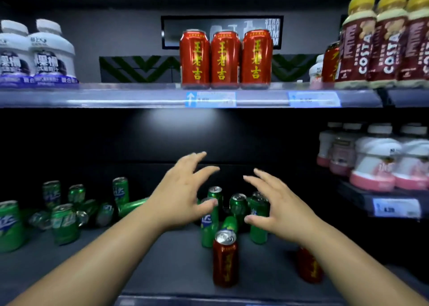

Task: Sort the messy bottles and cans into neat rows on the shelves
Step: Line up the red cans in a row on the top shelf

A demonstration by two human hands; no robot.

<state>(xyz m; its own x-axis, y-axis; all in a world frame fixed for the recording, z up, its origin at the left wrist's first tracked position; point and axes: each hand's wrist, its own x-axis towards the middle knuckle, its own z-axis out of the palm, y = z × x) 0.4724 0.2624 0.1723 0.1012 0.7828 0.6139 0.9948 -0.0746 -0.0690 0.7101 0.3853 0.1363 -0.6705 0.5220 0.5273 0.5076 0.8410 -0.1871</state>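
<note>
Both my hands reach into the lower shelf (176, 259) with fingers spread, holding nothing. My left hand (183, 194) hovers over the left side of a cluster of green cans (238, 207); my right hand (276, 203) hovers at its right side, the thumb close to a tall green can (258, 226). One red can (225, 261) stands upright in front of the cluster, and another red can (308, 268) sits partly hidden under my right forearm. Messy green cans (69, 213), some upright and some lying down, fill the shelf's left part. Three red cans (225, 58) stand in a row on the upper shelf.
White bottles with blue labels (37, 52) stand at the upper left. Brown Costa bottles (383, 41) line the upper right, with a red can (330, 62) behind them. White and pink bottles (380, 157) fill a right-hand shelf. Price tags (210, 99) mark the upper shelf rail.
</note>
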